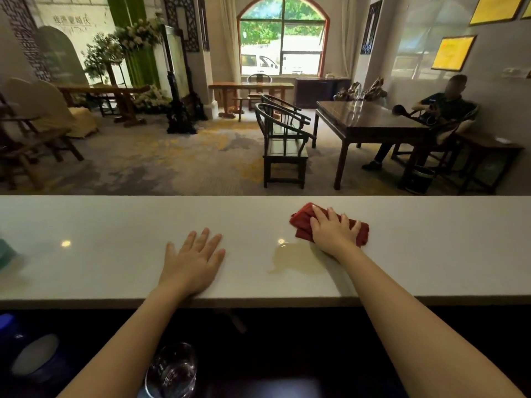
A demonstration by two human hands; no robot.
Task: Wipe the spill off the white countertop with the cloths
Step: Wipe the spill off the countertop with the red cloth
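Our right hand (333, 231) lies palm down, fingers spread and pressed flat on a folded red cloth (301, 222), not gripping it. The cloth rests on the white countertop (115, 225), toward its far edge. A pale, yellowish spill (296, 258) pools just beside the cloth's near corner, touching the heel of that hand. Our left hand (194, 262) rests flat and empty on the bare surface, fingers released and apart, well left of the spill. At the far left edge a blurred teal shape (4, 254) sits on the counter; we cannot tell what it is. Below the near edge stands a clear glass (172, 369). Beyond the counter, the room holds dark wooden chairs (283, 142), a dark table (370, 119) with a seated person (442, 110), and an arched window (283, 38).
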